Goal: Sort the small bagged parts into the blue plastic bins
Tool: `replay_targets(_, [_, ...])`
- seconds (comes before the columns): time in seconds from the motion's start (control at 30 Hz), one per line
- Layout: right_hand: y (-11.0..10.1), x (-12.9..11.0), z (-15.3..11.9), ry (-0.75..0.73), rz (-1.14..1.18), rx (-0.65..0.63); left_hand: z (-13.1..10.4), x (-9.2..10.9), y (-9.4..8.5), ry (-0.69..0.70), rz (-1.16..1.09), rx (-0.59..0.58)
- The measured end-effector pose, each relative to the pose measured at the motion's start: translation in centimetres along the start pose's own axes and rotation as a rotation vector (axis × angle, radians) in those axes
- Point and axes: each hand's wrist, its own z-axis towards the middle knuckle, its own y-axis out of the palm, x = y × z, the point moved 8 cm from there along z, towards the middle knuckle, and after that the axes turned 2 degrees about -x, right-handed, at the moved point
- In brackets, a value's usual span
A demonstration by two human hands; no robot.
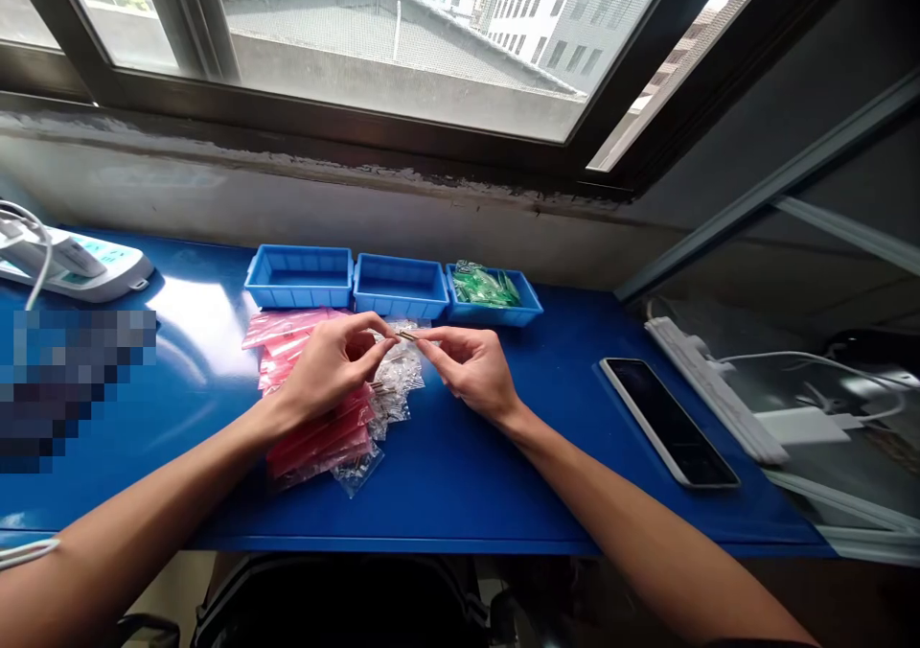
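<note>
My left hand (337, 356) pinches one end of a small, thin, brass-coloured piece (408, 335), thumb against forefinger. At its other end the fingertips of my right hand (471, 365) close on it. The piece is too small to name more exactly. Under and beside my left hand lie overlapping pink plastic bags (323, 442). Clear plastic bags (395, 380), some with small brass-coloured parts inside, are heaped between the hands. Part of both heaps is hidden by my left hand and forearm.
Three blue bins stand in a row behind the hands: a left bin (298, 296), a middle bin (399, 303) and a right bin (495, 317) holding green packets (485, 286). A phone (668, 423) and power strip (711, 389) lie right; a white device (107, 265) sits left.
</note>
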Motion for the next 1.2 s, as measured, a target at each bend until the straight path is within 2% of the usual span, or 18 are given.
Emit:
replay_targets(0.1, [0.3,0.1,0.0,-0.017,0.088,-0.035,0.0,-0.1,-0.1,0.023,-0.016,0.014])
replay_targets(0.2, [0.2,-0.1,0.1,-0.065,0.122,-0.015,-0.1,0.2,-0.5,0.084,0.023,0.059])
replay_targets(0.33, [0.1,-0.1,0.1,-0.085,0.065,-0.005,-0.2,0.6,-0.9,0.148,0.082,0.12])
replay_targets(0.63, [-0.3,-0.9,0.0,-0.195,-0.032,0.02,-0.2,0.6,-1.0,0.19,0.137,0.117])
replay_targets(0.77, [-0.3,-0.9,0.0,-0.153,-0.017,0.034,-0.2,0.8,-0.8,0.179,0.143,0.112])
replay_targets(0.9, [0.0,-0.8,-0.1,-0.079,-0.009,-0.001,-0.1,0.4,-0.1,0.082,0.101,0.03])
replay_targets(1.03, [0.5,-0.3,-0.2,-0.006,0.043,-0.067,-0.1,0.2,-0.1,0.041,0.105,0.029])
replay_targets(1.2, [0.5,-0.1,-0.1,0.008,0.074,-0.077,0.0,-0.2,-0.3,0.014,0.095,0.016])
